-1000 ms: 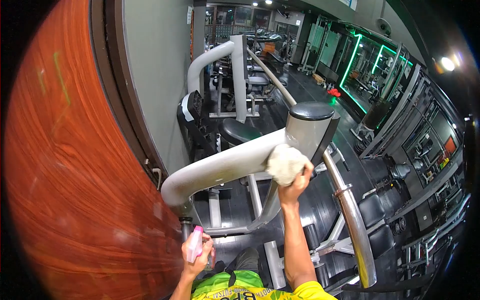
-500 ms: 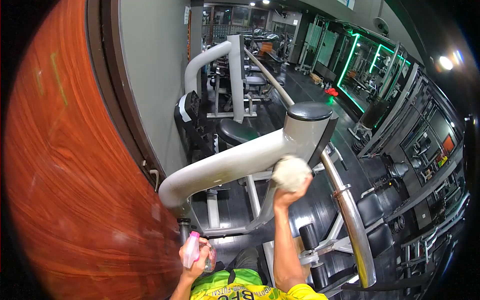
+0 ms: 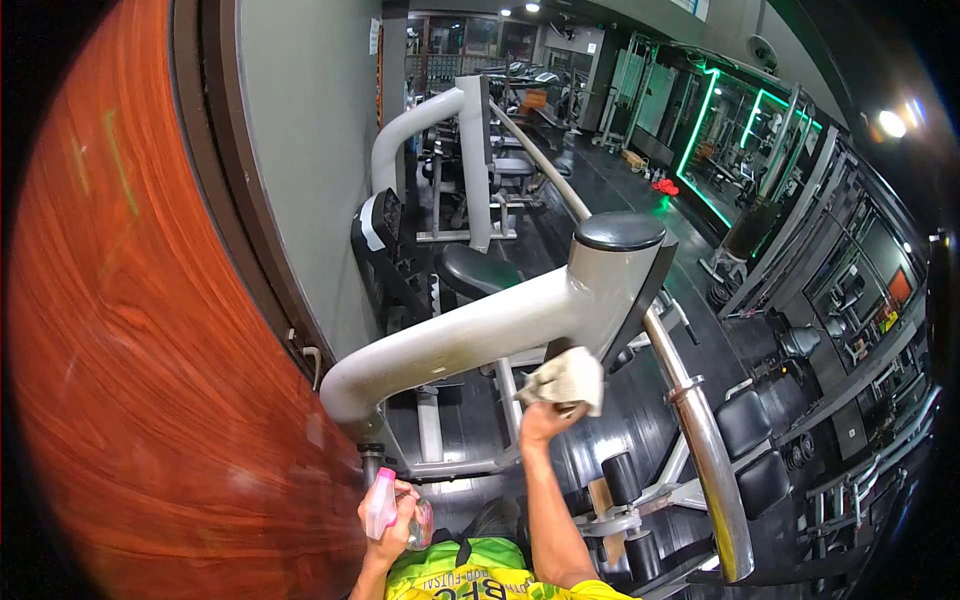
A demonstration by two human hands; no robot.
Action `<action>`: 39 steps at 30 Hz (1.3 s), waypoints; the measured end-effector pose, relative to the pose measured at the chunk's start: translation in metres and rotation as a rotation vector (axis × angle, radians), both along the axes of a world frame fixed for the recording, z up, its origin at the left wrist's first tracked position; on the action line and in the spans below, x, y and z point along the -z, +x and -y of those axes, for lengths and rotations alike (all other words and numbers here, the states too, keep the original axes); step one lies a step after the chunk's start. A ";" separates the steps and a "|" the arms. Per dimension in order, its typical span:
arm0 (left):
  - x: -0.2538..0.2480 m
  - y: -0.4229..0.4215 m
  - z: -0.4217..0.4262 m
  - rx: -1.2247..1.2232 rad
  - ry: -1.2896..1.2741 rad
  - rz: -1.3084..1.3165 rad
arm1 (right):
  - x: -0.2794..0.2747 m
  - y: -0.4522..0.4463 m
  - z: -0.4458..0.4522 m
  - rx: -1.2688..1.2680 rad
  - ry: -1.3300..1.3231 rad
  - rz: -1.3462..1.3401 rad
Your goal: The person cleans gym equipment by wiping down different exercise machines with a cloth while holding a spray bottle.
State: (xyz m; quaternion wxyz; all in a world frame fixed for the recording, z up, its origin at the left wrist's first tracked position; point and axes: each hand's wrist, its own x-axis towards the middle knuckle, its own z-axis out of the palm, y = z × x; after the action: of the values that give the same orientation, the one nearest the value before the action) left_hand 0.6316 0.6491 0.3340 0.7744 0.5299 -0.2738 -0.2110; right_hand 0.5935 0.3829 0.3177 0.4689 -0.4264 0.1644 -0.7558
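Note:
In front of me stands a grey-white tubular gym machine frame (image 3: 470,325) with a black cap (image 3: 620,232) on its upright. My right hand (image 3: 548,420) is closed on a crumpled, pale cloth (image 3: 566,383), held just below the thick curved tube, near the upright. Whether the cloth touches the metal I cannot tell. Low at the left, my left hand (image 3: 393,515) is wrapped round a clear spray bottle (image 3: 420,525) with a pink and white spray head (image 3: 382,500).
A glossy reddish wood door (image 3: 130,350) with a handle (image 3: 313,365) is close on my left. A metal bar (image 3: 705,470) slants down at the right, beside black padded rollers (image 3: 622,477). More machines, a bench (image 3: 752,450) and green-lit mirrors (image 3: 697,150) stand beyond.
My right hand has moved down and left with the cloth, away from the upright. The left hand keeps its hold on the spray bottle, almost unmoved.

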 end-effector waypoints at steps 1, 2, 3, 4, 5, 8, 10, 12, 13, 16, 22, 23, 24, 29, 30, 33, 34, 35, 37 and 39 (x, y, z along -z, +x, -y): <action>0.001 0.002 0.000 -0.003 0.010 0.015 | -0.007 -0.005 0.016 0.181 -0.077 -0.034; 0.002 0.003 0.000 -0.006 0.020 0.029 | -0.040 -0.013 0.016 0.211 0.057 -0.107; 0.003 0.004 0.002 -0.006 0.020 0.029 | -0.050 -0.020 0.030 0.471 -0.150 -0.355; 0.004 0.005 0.003 -0.010 0.019 0.025 | -0.054 -0.026 0.039 0.725 -0.361 -0.605; 0.005 0.005 0.002 -0.013 0.022 0.021 | -0.051 -0.030 0.040 0.721 -0.357 -0.609; 0.004 0.005 0.002 -0.029 0.019 0.005 | -0.028 -0.033 0.037 0.684 -0.500 -0.688; 0.004 0.004 0.000 -0.025 0.028 0.014 | 0.002 -0.031 0.023 0.485 -0.183 -0.899; 0.005 0.005 -0.001 -0.020 0.031 0.028 | 0.014 -0.032 0.009 0.413 -0.111 -1.119; 0.006 0.005 -0.002 -0.022 0.011 0.013 | 0.023 -0.032 0.007 0.394 -0.122 -1.066; 0.006 0.005 -0.007 -0.034 -0.002 -0.004 | 0.034 -0.023 0.004 0.203 0.204 -0.854; 0.009 0.007 -0.013 -0.049 0.022 0.001 | -0.004 0.033 -0.007 0.242 0.426 -0.171; 0.009 0.008 -0.014 -0.053 0.019 0.004 | -0.022 0.035 -0.022 0.151 0.424 -0.258; 0.009 0.009 -0.015 -0.061 0.020 0.003 | -0.039 0.034 -0.038 0.060 0.422 -0.346; 0.010 0.013 -0.020 -0.070 0.049 0.009 | -0.009 0.024 -0.026 -0.355 0.481 -0.297; 0.011 0.014 -0.020 -0.066 0.056 0.007 | -0.010 0.022 -0.025 -0.323 0.442 -0.262; 0.010 0.009 -0.028 -0.076 0.095 0.005 | -0.042 -0.005 -0.010 -0.403 0.745 -0.213; 0.008 0.011 -0.028 -0.070 0.095 0.001 | -0.039 0.004 -0.014 -0.405 0.748 -0.206; 0.007 0.011 -0.027 -0.063 0.091 -0.006 | -0.034 0.015 -0.020 -0.129 0.523 -0.255; 0.008 0.012 -0.025 -0.065 0.088 -0.001 | -0.024 0.017 -0.020 0.126 0.308 -0.388; 0.009 0.011 -0.028 -0.079 0.103 -0.002 | -0.033 0.012 -0.024 0.129 0.345 -0.450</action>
State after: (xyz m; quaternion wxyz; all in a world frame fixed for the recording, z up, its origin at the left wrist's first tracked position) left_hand 0.6427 0.6770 0.3255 0.7542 0.5790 -0.2407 -0.1947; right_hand 0.6057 0.4067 0.3509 0.4371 -0.4858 0.4173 -0.6315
